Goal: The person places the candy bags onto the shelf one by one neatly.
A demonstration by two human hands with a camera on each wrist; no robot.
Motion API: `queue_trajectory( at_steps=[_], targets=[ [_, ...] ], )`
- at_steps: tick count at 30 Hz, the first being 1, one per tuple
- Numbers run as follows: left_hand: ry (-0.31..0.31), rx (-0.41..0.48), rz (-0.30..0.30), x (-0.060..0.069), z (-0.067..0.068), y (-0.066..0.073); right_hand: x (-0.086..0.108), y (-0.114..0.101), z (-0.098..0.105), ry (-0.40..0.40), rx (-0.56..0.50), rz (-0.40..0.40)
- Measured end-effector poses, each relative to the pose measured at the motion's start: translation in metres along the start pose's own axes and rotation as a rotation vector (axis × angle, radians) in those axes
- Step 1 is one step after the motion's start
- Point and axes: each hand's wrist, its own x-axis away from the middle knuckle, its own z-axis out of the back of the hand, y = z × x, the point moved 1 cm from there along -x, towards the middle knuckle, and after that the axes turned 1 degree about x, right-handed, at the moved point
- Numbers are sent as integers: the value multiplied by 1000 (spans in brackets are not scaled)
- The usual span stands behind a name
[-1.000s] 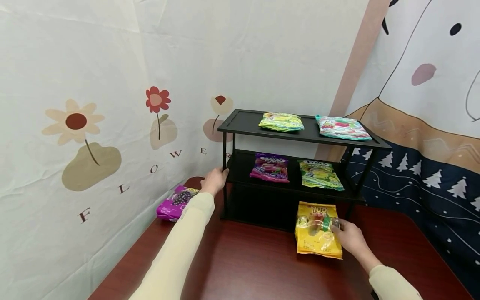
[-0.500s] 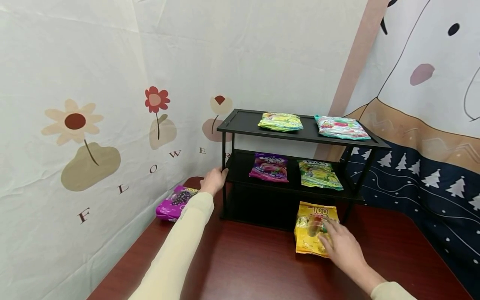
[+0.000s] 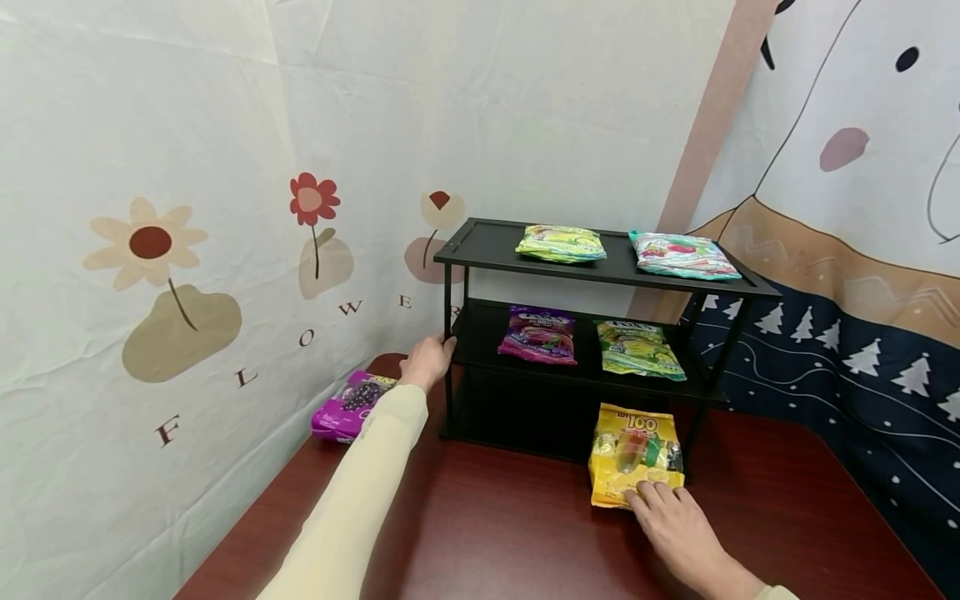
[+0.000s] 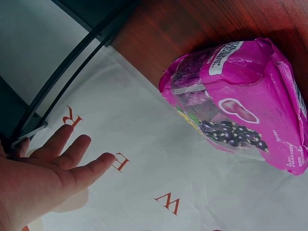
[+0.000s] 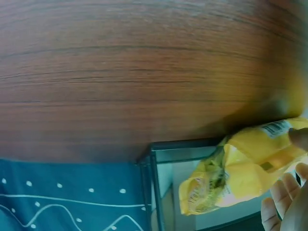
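Observation:
A yellow candy bag [image 3: 633, 450] marked "100" leans up at the front right of the black shelf rack's [image 3: 517, 417] lowest level. My right hand [image 3: 678, 533] touches the bag's lower edge with its fingertips. In the right wrist view, the thumb meets the yellow bag [image 5: 250, 163] and the fingers [image 5: 284, 192] lie beside its face. My left hand [image 3: 429, 362] holds the rack's front left post. In the left wrist view, three fingers of the left hand [image 4: 53, 168] extend away from the post; the thumb's contact is partly hidden.
A purple grape candy bag [image 3: 352, 408] lies left of the rack, against the wall cloth. Purple [image 3: 538, 335] and green [image 3: 641, 350] bags lie on the middle shelf. Yellow-green [image 3: 562, 244] and pink-white [image 3: 684, 255] bags lie on top. The reddish-brown table [image 3: 510, 525] extends in front.
My right hand has let go of the yellow bag's right side and moved down to its lower edge. The bag has hardly moved. The left hand stays at the post.

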Motion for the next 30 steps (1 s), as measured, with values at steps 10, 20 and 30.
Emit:
queue_trajectory(
  at_steps=[10, 20, 30],
  targets=[
    [-5, -4, -4, 0, 1, -2, -5, 6, -3, 18, 0, -26],
    [-8, 1, -1, -1, 0, -2, -19, 19, -6, 46, -28, -111],
    [-5, 5, -2, -1, 0, -1, -29, 27, -16, 42, -9, -99]
  ],
)
